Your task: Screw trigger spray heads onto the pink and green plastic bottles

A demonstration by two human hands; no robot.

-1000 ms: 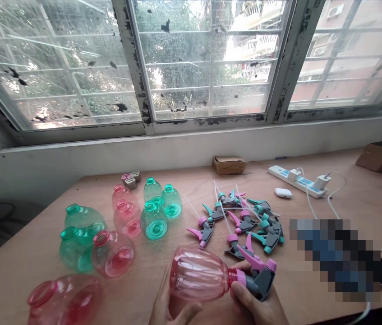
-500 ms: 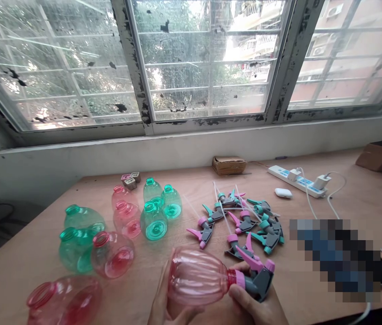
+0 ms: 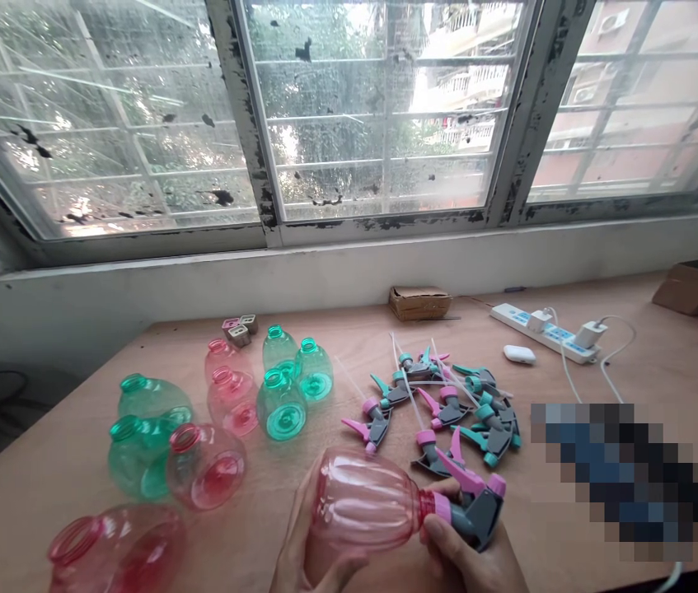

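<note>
Head camera looks down at the near edge of the wooden desk, where both hands are closed on one thing. The left hand cups from below the body of a ribbed pink transparent plastic bottle, which lies on its side just above the desk, its base to the left and its neck to the right. The right hand is wrapped around the grey and pink trigger spray head that sits on the bottle's neck, with the fingers at the pink collar.

At the lower left lies a larger pink open bottle on its side. Behind it stand or lean two green transparent bottles and a pink round bottle, close together. Further back there is a second group: two small pink bottles beside three small green bottles.

In the middle of the desk, beyond the held bottle, lies a loose pile of spray heads in pink, teal and grey, with thin white tubes sticking out.

Far on the right, a white power strip with a plugged charger lies near a small white case. A flat brown cardboard packet rests against the wall under the window.
</note>
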